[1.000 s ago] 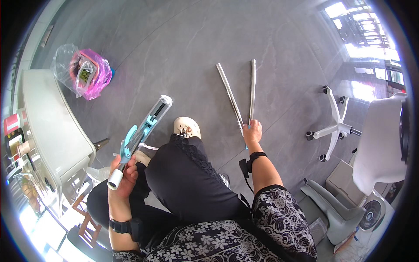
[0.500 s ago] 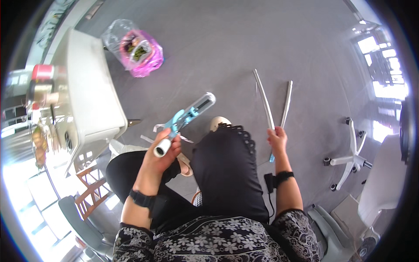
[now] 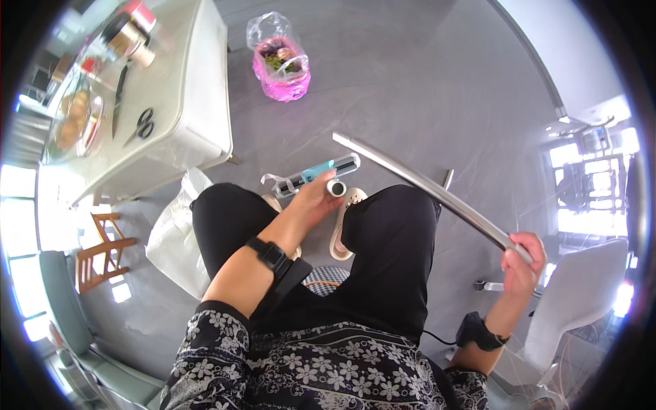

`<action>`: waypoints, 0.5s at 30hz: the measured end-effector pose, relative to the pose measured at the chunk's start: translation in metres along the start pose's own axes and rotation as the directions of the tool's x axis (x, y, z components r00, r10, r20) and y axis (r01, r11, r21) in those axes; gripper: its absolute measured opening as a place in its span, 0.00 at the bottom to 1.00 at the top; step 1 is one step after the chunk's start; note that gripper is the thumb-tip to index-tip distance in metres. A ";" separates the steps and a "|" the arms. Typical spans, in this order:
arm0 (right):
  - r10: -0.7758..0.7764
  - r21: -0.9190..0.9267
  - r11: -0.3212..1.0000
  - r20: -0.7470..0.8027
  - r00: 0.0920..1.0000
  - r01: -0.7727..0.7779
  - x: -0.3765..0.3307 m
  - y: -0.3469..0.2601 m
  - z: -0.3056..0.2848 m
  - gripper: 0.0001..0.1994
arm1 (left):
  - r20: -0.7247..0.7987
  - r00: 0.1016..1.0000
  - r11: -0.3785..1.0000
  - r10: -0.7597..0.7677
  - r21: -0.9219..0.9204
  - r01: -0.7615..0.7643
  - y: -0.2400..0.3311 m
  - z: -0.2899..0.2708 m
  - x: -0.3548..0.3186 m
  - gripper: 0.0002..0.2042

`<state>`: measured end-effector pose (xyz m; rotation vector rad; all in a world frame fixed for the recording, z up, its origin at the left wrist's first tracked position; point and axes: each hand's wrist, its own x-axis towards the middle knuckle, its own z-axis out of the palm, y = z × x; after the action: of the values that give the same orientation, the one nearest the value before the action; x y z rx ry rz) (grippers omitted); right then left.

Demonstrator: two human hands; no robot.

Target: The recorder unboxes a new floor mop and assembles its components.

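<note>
My left hand [image 3: 316, 202] is closed around a light-blue tool head [image 3: 320, 169], which looks like that of a mop or squeegee. Clear plastic wraps its far end, and its white round socket [image 3: 335, 188] points back toward me. In my right hand [image 3: 525, 260] is the near end of a silver metal pole [image 3: 430, 188]. The pole slants up to the left over my right knee, its far end above the floor and apart from the tool head. Part of a second pole [image 3: 448, 179] shows beyond that knee; the rest is hidden.
A white table [image 3: 198, 82] at the left bears scissors [image 3: 141, 127], a knife [image 3: 119, 102], jars and a clear container. Beyond it stands a pink bag of produce [image 3: 283, 78] on the floor. A white plastic bag [image 3: 179, 239] lies by my left leg; a pale chair [image 3: 581, 294] is at the right.
My right hand has moved right and raised the pole, which now slants leftward. The tool head has moved right and lower, between my knees. My view has shifted, showing more of the table.
</note>
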<state>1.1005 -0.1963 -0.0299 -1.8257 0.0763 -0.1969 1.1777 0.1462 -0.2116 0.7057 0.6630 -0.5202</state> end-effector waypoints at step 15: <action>-0.122 -0.402 0.903 0.098 0.988 0.151 -0.048 -0.100 -0.003 0.14 | 0.007 1.000 1.000 -0.001 -0.008 0.001 -0.006 -0.004 0.006 0.09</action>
<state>1.0473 -0.1655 0.0628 -2.2578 -0.0667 -0.2277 1.1760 0.1439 -0.2207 0.6957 0.6587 -0.5201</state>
